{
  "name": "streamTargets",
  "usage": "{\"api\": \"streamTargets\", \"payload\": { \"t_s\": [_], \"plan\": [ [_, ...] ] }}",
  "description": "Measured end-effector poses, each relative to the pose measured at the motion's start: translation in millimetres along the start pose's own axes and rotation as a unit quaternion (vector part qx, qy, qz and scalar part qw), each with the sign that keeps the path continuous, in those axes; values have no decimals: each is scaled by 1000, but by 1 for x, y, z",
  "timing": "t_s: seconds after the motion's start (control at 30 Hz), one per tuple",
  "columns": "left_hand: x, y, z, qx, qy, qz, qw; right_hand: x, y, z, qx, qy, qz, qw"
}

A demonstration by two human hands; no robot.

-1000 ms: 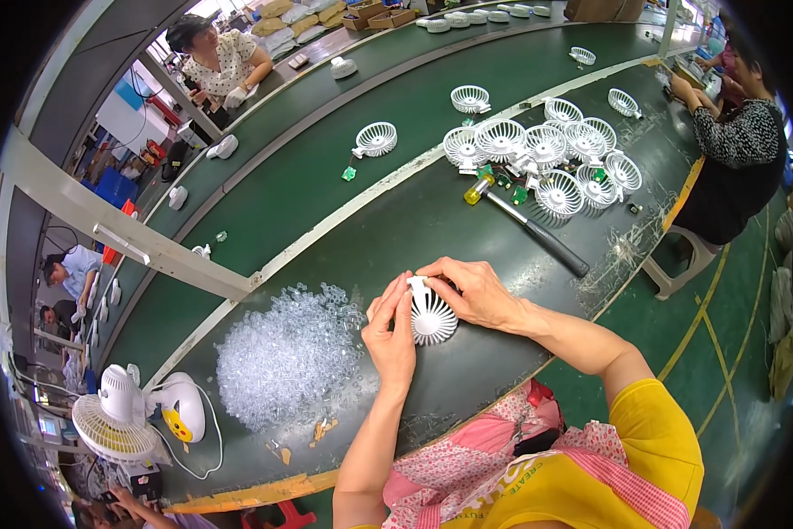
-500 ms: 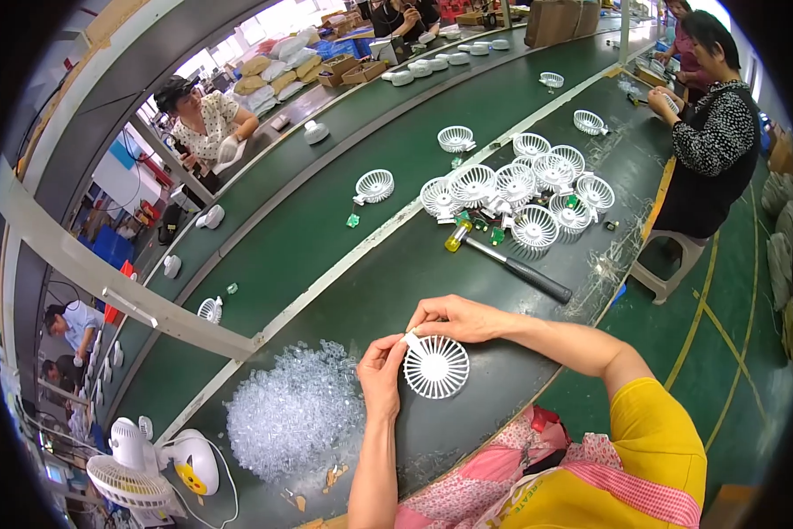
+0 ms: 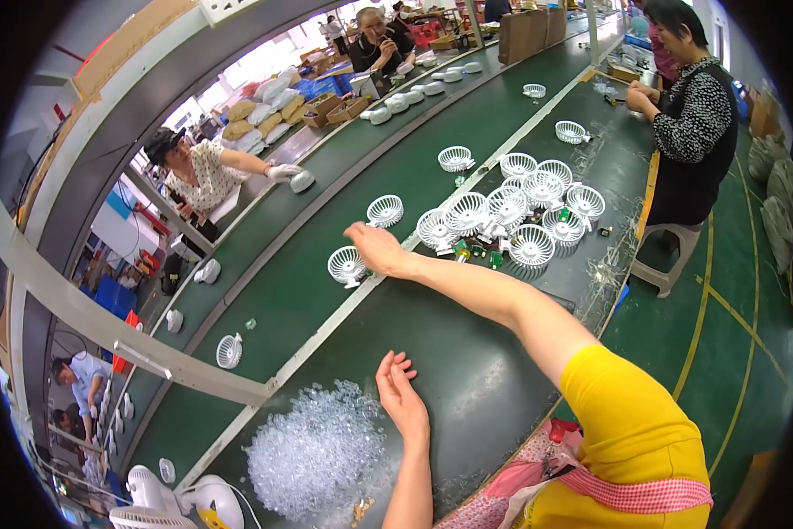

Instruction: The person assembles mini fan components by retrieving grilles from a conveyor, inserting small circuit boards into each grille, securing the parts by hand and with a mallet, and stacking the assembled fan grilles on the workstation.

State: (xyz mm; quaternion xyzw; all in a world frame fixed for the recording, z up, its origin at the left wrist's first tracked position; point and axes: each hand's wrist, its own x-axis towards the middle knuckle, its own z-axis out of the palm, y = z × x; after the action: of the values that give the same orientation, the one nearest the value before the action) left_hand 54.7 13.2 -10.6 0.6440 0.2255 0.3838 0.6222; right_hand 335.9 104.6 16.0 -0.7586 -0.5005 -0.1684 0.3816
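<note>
My right hand (image 3: 381, 249) stretches over the green conveyor belt, its fingers extended and apparently holding nothing. Just beside it lies a white slatted fan cage (image 3: 347, 265), near the belt's edge rail. Another fan cage (image 3: 385, 212) rests a little beyond my fingertips. My left hand (image 3: 404, 401) hovers above the dark worktable with the fingers apart, next to a heap of small clear plastic pieces (image 3: 313, 450). Farther right, several white fan cages (image 3: 508, 204) lie piled up with small green circuit boards (image 3: 496, 260) among them. My right forearm covers most of the hammer there.
A white metal rail (image 3: 321, 340) divides worktable from belt, and a slanting post (image 3: 141, 295) rises at left. A white fan (image 3: 211, 502) stands at lower left. Across the belt, a co-worker's gloved hand (image 3: 284, 173) touches a white part. Another co-worker (image 3: 692, 132) sits far right.
The fan cage I held in both hands is now on the belt, released. My right hand has moved far forward and left; my left hand has opened. The co-worker opposite has reached out.
</note>
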Motion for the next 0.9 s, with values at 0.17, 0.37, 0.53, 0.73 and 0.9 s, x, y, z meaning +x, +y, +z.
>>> {"api": "streamTargets", "payload": {
  "t_s": [0.17, 0.37, 0.53, 0.73, 0.9],
  "plan": [
    [-2, 5, 16, 7, -33, -21, 999, 12, 86, -1, -136, -92, 291, 943],
    [0, 5, 8, 3, -20, -12, 1000, -2, 62, -17, -60, -6, 178, 982],
    [-1, 11, -4, -5, -5, 34, 999, -68, -13, -80, 42, 14, -32, 998],
    [3, 24, -8, 341, -12, 310, 887, -158, -55, -138, 177, -156, -64, 970],
    [-2, 15, -3, 452, -161, 344, 807, -179, -62, -138, 145, -240, -88, 956]
  ]
}}
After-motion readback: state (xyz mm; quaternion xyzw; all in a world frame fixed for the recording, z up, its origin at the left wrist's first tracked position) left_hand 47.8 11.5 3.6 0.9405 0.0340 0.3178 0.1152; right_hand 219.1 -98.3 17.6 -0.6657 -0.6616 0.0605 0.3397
